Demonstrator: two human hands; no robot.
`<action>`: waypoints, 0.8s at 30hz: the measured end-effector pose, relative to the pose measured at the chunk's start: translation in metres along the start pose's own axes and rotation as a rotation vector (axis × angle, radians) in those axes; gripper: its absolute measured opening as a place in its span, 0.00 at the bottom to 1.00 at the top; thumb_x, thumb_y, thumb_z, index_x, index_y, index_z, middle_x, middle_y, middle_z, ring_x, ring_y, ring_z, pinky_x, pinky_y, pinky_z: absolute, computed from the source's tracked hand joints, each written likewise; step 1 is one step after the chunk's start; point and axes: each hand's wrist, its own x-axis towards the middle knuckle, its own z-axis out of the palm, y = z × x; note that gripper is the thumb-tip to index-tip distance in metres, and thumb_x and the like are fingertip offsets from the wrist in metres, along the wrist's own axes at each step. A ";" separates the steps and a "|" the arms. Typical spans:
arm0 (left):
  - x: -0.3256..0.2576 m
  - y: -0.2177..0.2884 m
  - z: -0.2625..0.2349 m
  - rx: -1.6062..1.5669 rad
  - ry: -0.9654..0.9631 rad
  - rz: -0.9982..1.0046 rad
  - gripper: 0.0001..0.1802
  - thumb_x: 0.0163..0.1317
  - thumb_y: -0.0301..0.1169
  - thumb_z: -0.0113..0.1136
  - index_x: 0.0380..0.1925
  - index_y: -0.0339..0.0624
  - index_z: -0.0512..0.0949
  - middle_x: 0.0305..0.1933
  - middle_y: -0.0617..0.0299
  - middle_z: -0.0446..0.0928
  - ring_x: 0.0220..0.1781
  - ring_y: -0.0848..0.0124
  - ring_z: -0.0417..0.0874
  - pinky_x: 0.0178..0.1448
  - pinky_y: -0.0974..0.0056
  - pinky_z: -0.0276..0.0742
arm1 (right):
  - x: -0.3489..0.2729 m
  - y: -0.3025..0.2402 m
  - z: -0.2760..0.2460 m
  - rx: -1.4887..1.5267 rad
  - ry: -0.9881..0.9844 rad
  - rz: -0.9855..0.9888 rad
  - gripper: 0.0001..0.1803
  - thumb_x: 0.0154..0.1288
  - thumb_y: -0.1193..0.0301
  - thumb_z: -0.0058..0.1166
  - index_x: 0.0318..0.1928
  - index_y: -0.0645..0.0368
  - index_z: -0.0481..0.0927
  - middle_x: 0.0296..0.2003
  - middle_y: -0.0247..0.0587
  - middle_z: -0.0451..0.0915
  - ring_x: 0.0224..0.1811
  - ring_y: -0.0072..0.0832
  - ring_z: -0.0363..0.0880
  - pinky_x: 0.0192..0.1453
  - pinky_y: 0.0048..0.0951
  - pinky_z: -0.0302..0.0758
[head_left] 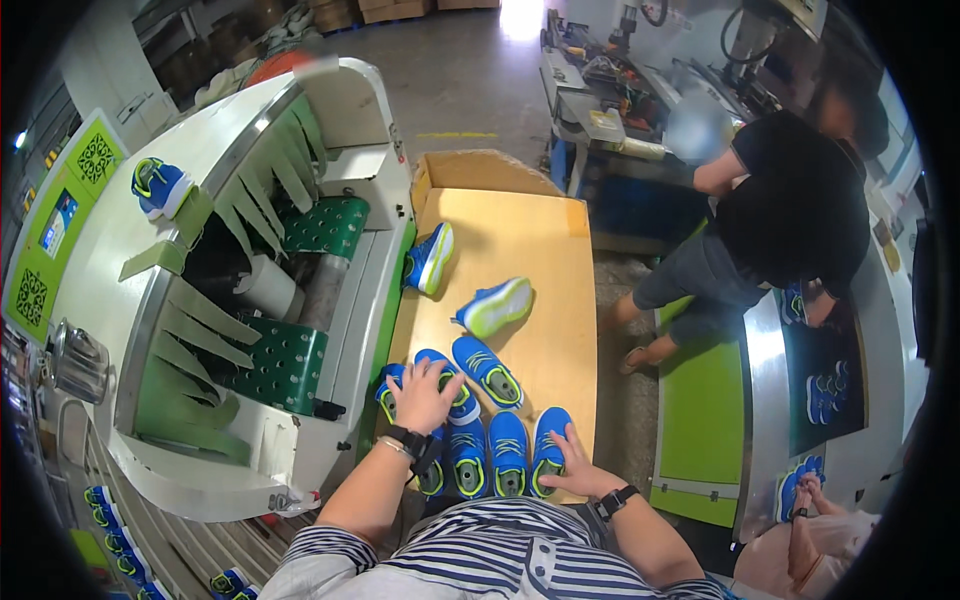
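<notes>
Left hand palm down over a blue shoe at the near-left of the table, fingers spread apart. Can't tell if clamped on it or just resting there. Right hand against the right side of the end shoe in the near row, thumb and fingers apart. In contact, but can't tell if gripping. Between the hands: two middle shoes, upright, side by side, toes away. Just beyond: a laced shoe, upright, angled. Farther out: a tipped shoe with sole showing, plus a leaning shoe at the left edge. To the left: white machine with green flaps. To the right: co-worker in black top, bent over another bench.
</notes>
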 end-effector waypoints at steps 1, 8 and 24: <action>0.012 -0.001 -0.006 -0.021 0.029 0.023 0.31 0.68 0.57 0.57 0.62 0.48 0.77 0.72 0.51 0.69 0.76 0.49 0.64 0.77 0.27 0.40 | 0.000 0.001 0.000 0.016 -0.013 0.008 0.62 0.58 0.43 0.69 0.81 0.51 0.45 0.78 0.67 0.24 0.83 0.56 0.27 0.83 0.46 0.43; 0.119 0.049 0.015 0.014 0.042 0.348 0.38 0.57 0.47 0.71 0.67 0.50 0.71 0.74 0.51 0.66 0.76 0.54 0.65 0.73 0.32 0.57 | -0.002 0.002 0.003 -0.095 0.020 -0.063 0.67 0.52 0.41 0.73 0.80 0.52 0.43 0.78 0.67 0.23 0.83 0.60 0.29 0.82 0.50 0.47; 0.159 0.007 -0.029 -1.518 -0.440 -0.262 0.30 0.71 0.46 0.55 0.62 0.33 0.71 0.54 0.48 0.82 0.53 0.54 0.86 0.57 0.47 0.84 | 0.002 -0.014 -0.021 0.067 0.038 -0.161 0.66 0.46 0.70 0.73 0.80 0.54 0.41 0.80 0.62 0.34 0.83 0.52 0.39 0.83 0.40 0.49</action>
